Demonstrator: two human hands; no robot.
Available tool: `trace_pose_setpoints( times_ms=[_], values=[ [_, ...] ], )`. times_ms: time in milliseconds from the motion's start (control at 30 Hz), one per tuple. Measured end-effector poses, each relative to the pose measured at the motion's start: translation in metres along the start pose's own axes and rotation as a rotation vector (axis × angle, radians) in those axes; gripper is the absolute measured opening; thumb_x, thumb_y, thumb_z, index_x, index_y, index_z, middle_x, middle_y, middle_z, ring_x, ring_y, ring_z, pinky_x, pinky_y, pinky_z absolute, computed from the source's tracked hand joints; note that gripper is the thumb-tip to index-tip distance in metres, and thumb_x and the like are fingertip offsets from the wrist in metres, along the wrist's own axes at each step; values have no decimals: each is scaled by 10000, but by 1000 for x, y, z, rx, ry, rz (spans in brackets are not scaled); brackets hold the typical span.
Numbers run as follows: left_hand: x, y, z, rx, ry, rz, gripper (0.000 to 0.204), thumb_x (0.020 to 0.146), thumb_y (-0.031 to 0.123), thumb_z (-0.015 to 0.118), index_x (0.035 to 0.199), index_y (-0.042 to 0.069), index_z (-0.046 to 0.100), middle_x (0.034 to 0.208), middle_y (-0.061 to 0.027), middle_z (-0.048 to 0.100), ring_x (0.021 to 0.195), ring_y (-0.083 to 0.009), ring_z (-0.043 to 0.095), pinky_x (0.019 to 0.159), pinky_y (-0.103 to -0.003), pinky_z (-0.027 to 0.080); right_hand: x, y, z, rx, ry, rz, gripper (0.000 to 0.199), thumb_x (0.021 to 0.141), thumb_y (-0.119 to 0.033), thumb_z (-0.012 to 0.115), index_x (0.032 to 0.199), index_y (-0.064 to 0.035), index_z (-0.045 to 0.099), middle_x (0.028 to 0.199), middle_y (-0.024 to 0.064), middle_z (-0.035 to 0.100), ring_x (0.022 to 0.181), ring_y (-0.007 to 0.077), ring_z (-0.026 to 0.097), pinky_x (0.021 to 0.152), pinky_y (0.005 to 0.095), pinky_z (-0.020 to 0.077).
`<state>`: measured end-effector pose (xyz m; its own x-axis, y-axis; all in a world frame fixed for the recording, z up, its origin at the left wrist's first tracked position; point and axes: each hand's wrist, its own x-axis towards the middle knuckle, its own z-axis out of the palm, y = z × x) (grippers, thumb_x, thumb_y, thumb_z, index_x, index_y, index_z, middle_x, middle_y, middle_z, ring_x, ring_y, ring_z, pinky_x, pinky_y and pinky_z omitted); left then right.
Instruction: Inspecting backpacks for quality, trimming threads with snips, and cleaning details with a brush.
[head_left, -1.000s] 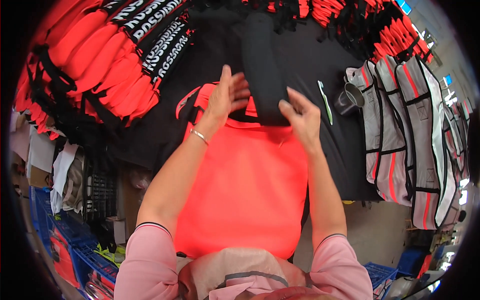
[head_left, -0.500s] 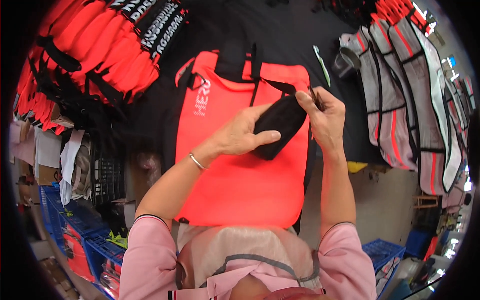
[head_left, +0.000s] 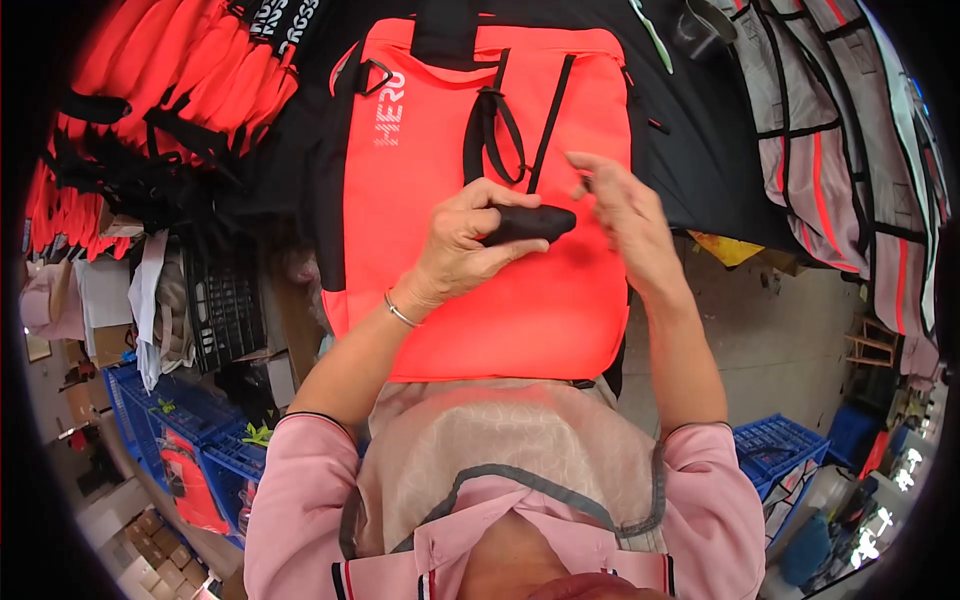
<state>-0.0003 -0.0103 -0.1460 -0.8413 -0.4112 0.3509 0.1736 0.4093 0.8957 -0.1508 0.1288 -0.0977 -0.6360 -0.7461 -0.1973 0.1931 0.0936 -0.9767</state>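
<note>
Left hand (head_left: 465,240): thumb and fingers clamped on the black folded piece (head_left: 528,225).
Right hand (head_left: 630,222): apart from the left, blurred, near the piece's tip; I cannot tell whether its fingers grip anything.
Black folded piece: narrow, soft-looking, held above the bag's middle.
Red bag (head_left: 480,320): flat, black-sided, overhanging the worktop's (head_left: 690,170) near edge.
</note>
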Motion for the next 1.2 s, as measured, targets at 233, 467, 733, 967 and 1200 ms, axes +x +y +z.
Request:
trace_pose_setpoints(
  times_ms=[233, 467, 733, 967, 1200],
  values=[
    [-9, -4, 13, -31, 80, -40, 142, 694, -7, 820, 693, -8, 678, 1017, -123, 716, 831, -162, 670, 684, -264, 536, -51, 12, -7, -443, 78, -183, 197, 871, -150, 729, 964, 5, 650, 798, 61, 664, 717, 98, 577, 681, 254, 483],
    [-7, -7, 12, -20, 39, -36, 142, 688, -32, 808, 800, 3, 727, 1025, -121, 717, 848, -167, 676, 687, -266, 542, -42, 21, -6, -567, 68, -264, 203, 834, -149, 761, 929, -3, 657, 800, 87, 679, 689, 156, 620, 668, 281, 506],
    [-7, -6, 12, -30, 3, -40, 176, 676, -42, 806, 828, 3, 731, 1024, -115, 718, 873, -185, 688, 699, -270, 552, -42, 25, -6, -546, 63, -255, 204, 826, -149, 770, 898, -1, 650, 782, 85, 676, 696, 130, 622, 667, 284, 507],
    [-5, -7, 11, 32, -23, -7, 199, 672, -33, 805, 852, 18, 737, 1009, -102, 721, 864, -190, 691, 693, -278, 556, -42, 25, -8, -483, 35, -161, 189, 829, -125, 767, 911, 7, 659, 764, 77, 668, 702, 107, 611, 657, 258, 493],
    [-4, -7, 11, 20, -32, -16, 217, 671, -29, 804, 872, 31, 748, 1005, -99, 723, 859, -191, 692, 693, -278, 556, -46, 29, -3, -369, 112, -157, 149, 846, -100, 751, 902, 16, 678, 791, 45, 688, 720, 72, 605, 673, 229, 490]
  ],
)
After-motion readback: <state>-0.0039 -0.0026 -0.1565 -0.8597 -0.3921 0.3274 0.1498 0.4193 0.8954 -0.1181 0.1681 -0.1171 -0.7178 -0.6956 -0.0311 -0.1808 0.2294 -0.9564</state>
